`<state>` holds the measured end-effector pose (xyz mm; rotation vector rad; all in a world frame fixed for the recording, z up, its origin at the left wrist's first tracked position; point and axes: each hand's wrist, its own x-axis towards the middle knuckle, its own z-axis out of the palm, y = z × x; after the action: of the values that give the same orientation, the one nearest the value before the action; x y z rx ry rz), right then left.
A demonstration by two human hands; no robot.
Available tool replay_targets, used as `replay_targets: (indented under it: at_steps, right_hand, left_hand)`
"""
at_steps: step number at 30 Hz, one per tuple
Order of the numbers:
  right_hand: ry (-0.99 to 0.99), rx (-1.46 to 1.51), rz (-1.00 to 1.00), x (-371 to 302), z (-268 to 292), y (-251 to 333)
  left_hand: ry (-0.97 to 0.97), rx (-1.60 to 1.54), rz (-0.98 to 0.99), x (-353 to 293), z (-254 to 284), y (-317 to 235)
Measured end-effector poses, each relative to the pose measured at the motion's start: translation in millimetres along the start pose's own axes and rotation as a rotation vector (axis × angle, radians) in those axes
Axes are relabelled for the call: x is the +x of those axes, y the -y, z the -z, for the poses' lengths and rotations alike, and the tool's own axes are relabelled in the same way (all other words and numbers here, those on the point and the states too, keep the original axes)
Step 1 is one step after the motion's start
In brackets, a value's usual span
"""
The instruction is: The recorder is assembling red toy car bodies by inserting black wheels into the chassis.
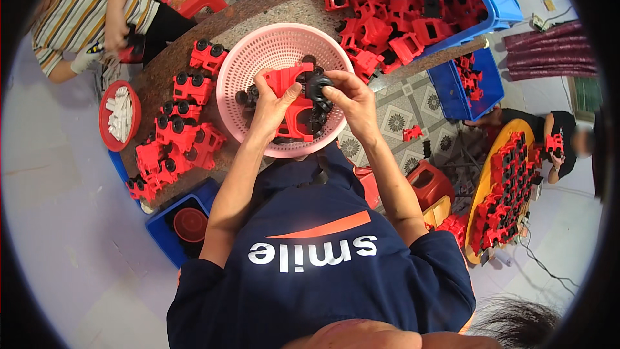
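Note:
My left hand (pixel 274 106) grips a red plastic toy truck body (pixel 281 80) above a pink perforated basket (pixel 240 57), thumb on top of it. Between the thumb and fingers of my right hand (pixel 354 98) is a black toy wheel (pixel 317 88), held against the right side of the body. Loose black wheels (pixel 246 96) lie in the basket beneath. The underside of the body and the fingers behind it are hidden.
Wheeled red trucks (pixel 179 119) crowd the stone tabletop at left. Red bodies (pixel 387 19) spill from a blue crate (pixel 494 0). A co-worker (pixel 97 13) handles parts far left; another (pixel 563 139) is beside a yellow table (pixel 476 236) of trucks.

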<state>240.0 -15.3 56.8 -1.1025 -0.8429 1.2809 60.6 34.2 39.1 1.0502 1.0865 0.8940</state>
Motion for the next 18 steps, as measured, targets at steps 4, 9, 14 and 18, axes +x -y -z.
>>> replay_targets:
  at_steps: [4, 9, 14, 18]
  right_hand:
    - [0.043, -0.053, -0.037, 10.3, -12.8, -16.1]
    - [0.14, -0.609, -0.136, 7.8, -3.1, -28.9]
    - [0.467, -0.055, -0.539, 0.7, 0.2, -59.1]
    - [0.492, -0.051, -0.498, -3.4, 1.1, -73.8]
  left_hand:
    - [-0.033, 0.051, -0.047, -1.1, 11.5, 15.4]
    - [0.009, -0.022, 0.1, -21.0, 29.2, 20.9]
    - [-0.005, -0.092, 0.294, -47.7, 37.3, 50.3]
    - [-0.01, -0.178, 0.307, -55.8, 39.8, 48.1]
